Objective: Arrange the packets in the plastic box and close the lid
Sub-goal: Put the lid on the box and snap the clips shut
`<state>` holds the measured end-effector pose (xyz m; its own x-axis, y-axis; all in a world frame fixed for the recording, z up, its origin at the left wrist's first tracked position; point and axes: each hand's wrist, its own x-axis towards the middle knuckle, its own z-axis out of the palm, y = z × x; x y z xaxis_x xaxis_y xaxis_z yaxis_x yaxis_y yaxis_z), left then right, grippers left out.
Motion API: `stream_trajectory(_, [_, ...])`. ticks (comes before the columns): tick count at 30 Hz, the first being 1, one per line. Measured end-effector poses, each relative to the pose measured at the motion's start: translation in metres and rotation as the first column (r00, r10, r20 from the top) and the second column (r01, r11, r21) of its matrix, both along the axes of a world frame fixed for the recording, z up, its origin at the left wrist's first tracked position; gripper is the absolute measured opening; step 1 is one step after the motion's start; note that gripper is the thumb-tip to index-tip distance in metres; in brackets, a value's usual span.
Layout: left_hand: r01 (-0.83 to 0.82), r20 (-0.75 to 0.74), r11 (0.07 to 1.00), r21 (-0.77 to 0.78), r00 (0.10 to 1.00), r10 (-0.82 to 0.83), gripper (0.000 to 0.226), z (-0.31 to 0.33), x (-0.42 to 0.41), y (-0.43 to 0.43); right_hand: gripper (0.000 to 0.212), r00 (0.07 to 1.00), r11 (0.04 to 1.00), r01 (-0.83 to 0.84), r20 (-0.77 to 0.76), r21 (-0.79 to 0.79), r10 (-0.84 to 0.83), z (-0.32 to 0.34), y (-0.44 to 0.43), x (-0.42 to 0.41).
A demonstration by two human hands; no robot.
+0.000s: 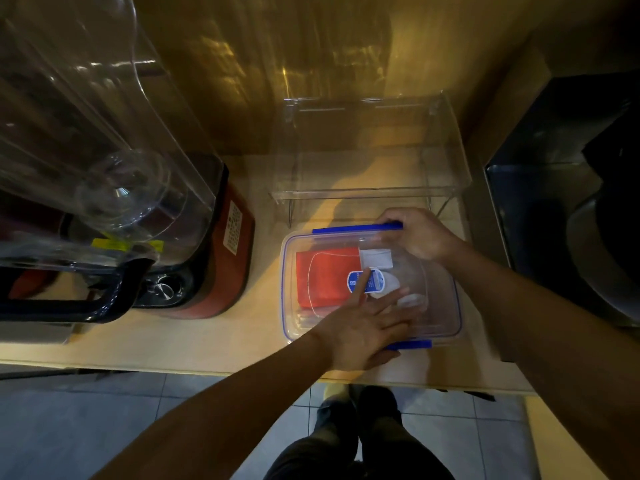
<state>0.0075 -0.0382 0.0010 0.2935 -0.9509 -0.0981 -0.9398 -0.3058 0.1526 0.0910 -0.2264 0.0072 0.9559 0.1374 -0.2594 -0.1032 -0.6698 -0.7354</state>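
A clear plastic box (289, 320) with blue trim sits on the counter, its clear lid (438, 306) lying on top. Through the lid I see a red-orange packet (320, 282), a white packet (375, 258) and a blue-and-white label (375, 280). My left hand (363, 329) lies flat on the lid, fingers spread, its thumb at the near blue clip (412, 344). My right hand (417, 233) grips the far blue clip (346, 229) at its right end.
A red blender base with a clear jug (214, 258) stands left of the box. A clear acrylic stand (367, 161) sits behind it against the wall. A dark appliance (571, 188) is at the right. The counter edge (207, 370) runs just below the box.
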Motion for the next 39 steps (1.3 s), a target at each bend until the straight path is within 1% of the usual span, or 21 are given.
stream_trajectory(2, [0.003,-0.029,1.000,-0.031,1.000,-0.004,0.045,0.001,-0.001,0.002,0.023,1.000,1.000,0.010,0.005,-0.006,-0.010,-0.001,0.001,-0.001])
stream_trajectory(4, [-0.001,-0.035,0.999,-0.050,0.999,-0.001,0.046,0.002,-0.001,0.001,0.026,1.000,0.998,0.014,0.029,-0.057,-0.013,-0.002,0.000,-0.003])
stream_trajectory(8, [-0.025,-0.014,0.992,-0.123,1.000,0.023,0.042,0.001,0.000,0.007,0.042,0.993,0.958,0.002,0.115,-0.285,0.032,-0.008,-0.002,-0.013])
stream_trajectory(9, [-0.081,-0.037,0.983,-0.167,0.996,0.076,0.042,0.001,0.000,0.012,0.047,0.991,0.939,0.016,0.130,-0.344,0.031,-0.010,-0.002,-0.016])
stream_trajectory(11, [-0.324,-0.133,0.912,-0.250,0.945,0.300,0.046,0.000,0.000,0.024,0.050,0.986,0.927,0.103,0.159,-0.360,-0.048,-0.013,-0.007,-0.029])
stream_trajectory(12, [-0.486,-0.184,0.835,-0.260,0.873,0.451,0.050,-0.001,0.001,0.032,0.049,0.975,0.932,0.177,0.187,-0.317,-0.121,-0.015,-0.010,-0.038])
stream_trajectory(13, [-0.640,-0.219,0.733,-0.230,0.768,0.602,0.054,-0.002,0.002,0.041,0.045,0.951,0.929,0.267,0.229,-0.255,-0.210,-0.018,-0.013,-0.050])
stream_trajectory(15, [-0.853,-0.256,0.514,-0.089,0.519,0.816,0.069,-0.008,0.001,0.057,0.033,0.875,0.876,0.457,0.257,-0.155,-0.411,-0.023,-0.017,-0.073])
stream_trajectory(17, [-0.946,-0.328,0.322,-0.016,0.309,0.893,0.083,-0.012,-0.002,0.066,0.028,0.808,0.808,0.587,0.104,-0.057,-0.580,-0.024,-0.017,-0.090])
stream_trajectory(19, [-0.992,-0.512,0.120,0.031,0.087,0.854,0.089,-0.011,-0.002,0.067,0.025,0.768,0.766,0.641,-0.041,0.054,-0.639,-0.025,-0.014,-0.102])
stream_trajectory(20, [-0.997,-0.621,0.043,0.070,-0.010,0.783,0.085,-0.010,0.000,0.067,0.022,0.763,0.759,0.646,-0.062,0.081,-0.643,-0.025,-0.014,-0.107])
stream_trajectory(21, [-0.994,-0.703,-0.008,0.113,-0.085,0.706,0.076,-0.008,0.002,0.066,0.019,0.760,0.753,0.649,-0.069,0.105,-0.646,-0.024,-0.013,-0.110])
stream_trajectory(22, [-0.988,-0.749,-0.039,0.151,-0.139,0.647,0.065,-0.006,0.004,0.067,0.017,0.758,0.749,0.651,-0.074,0.123,-0.648,-0.024,-0.012,-0.112])
stream_trajectory(24, [-0.978,-0.787,-0.087,0.190,-0.205,0.582,0.045,-0.003,0.009,0.070,0.016,0.748,0.734,0.663,-0.093,0.148,-0.657,-0.021,-0.011,-0.116])
stream_trajectory(26, [-0.969,-0.815,-0.122,0.213,-0.245,0.526,0.034,0.002,0.011,0.075,0.013,0.735,0.714,0.677,-0.105,0.178,-0.670,-0.017,-0.010,-0.120])
stream_trajectory(27, [-0.970,-0.822,-0.131,0.206,-0.244,0.514,0.032,0.007,0.011,0.077,0.010,0.729,0.703,0.682,-0.111,0.205,-0.675,-0.013,-0.010,-0.122])
stream_trajectory(29, [-0.976,-0.839,-0.141,0.168,-0.217,0.499,0.027,0.020,0.011,0.084,0.004,0.723,0.684,0.686,-0.132,0.249,-0.678,-0.003,-0.012,-0.126])
stream_trajectory(31, [-0.981,-0.857,-0.140,0.133,-0.184,0.481,0.019,0.037,0.010,0.093,0.014,0.719,0.669,0.688,-0.136,0.283,-0.682,0.011,-0.013,-0.128])
stream_trajectory(34, [-0.989,-0.874,-0.088,0.116,-0.144,0.465,0.018,0.067,0.008,0.101,0.021,0.723,0.647,0.675,-0.141,0.354,-0.677,0.040,-0.016,-0.129])
stream_trajectory(36, [-0.995,-0.876,-0.046,0.093,-0.103,0.472,0.019,0.089,0.006,0.102,0.015,0.740,0.648,0.645,-0.118,0.406,-0.662,0.061,-0.018,-0.128])
stream_trajectory(39, [-0.999,-0.888,-0.023,0.038,-0.044,0.458,0.021,0.123,0.006,0.100,0.009,0.758,0.649,0.591,-0.055,0.479,-0.649,0.095,-0.021,-0.121])
